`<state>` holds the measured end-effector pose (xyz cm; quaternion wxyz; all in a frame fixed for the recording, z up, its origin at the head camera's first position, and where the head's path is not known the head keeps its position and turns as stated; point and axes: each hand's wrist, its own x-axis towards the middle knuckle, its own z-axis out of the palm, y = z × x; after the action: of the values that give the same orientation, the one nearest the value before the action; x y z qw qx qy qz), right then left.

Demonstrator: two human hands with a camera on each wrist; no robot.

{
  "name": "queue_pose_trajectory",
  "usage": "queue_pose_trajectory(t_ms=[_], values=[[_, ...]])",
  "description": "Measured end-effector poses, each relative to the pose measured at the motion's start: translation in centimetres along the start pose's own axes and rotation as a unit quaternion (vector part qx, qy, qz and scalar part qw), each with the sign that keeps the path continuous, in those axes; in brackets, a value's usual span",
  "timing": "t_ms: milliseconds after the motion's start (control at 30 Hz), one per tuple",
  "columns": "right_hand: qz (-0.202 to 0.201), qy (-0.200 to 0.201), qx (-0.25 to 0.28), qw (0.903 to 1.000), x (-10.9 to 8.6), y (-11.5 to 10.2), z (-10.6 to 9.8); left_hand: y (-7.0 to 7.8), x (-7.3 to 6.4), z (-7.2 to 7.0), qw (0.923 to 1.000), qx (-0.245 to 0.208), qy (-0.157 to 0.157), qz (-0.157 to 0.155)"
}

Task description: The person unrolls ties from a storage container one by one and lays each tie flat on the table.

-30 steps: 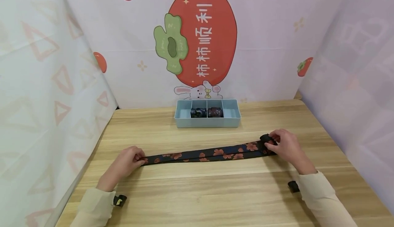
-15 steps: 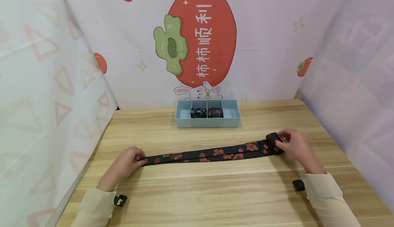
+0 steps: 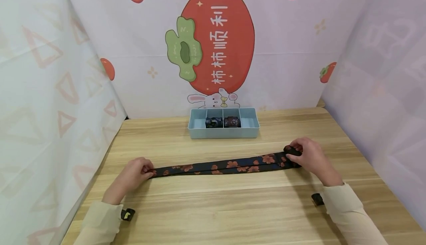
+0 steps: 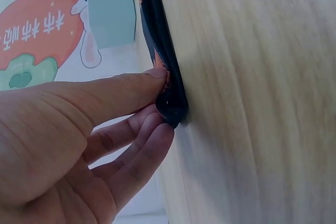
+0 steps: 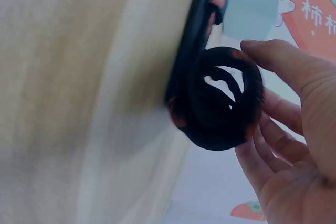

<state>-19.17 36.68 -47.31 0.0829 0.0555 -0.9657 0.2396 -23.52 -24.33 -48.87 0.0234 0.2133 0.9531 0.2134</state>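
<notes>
The table has a light wood-grain top. Near its back edge stands a pale blue tray with four compartments; the two middle ones hold one dark patterned roll each, the left bluish, the right reddish. Behind hangs a white backdrop, printed with a large red fruit bearing white characters and a green crown. A printed rabbit sits beneath it. The left-hand cloth shows faded reddish triangle outlines.
</notes>
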Motion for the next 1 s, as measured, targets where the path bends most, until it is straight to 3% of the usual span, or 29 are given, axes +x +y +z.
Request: queue_pose_trajectory(t_ms=[167,600,733,1000], values=[[0.003,0.015,-0.002,0.9999,-0.3,0.8,0.1,-0.1,0.3,-0.7,1.0,0.001,-0.007,-0.007],[0.059,-0.001,0.029,0.9978,-0.8,2.5,-1.6,-0.6,0.3,-1.6,0.9998,0.014,-0.01,-0.009],[0.056,-0.009,0.024,0.9981,-0.7,2.5,-1.9,-0.8,0.0,-1.6,0.9997,0.016,-0.014,-0.009],[0.011,-0.008,-0.006,0.9999,0.0,1.0,-1.7,-0.9,-0.2,-1.2,0.9998,0.013,-0.014,-0.007]])
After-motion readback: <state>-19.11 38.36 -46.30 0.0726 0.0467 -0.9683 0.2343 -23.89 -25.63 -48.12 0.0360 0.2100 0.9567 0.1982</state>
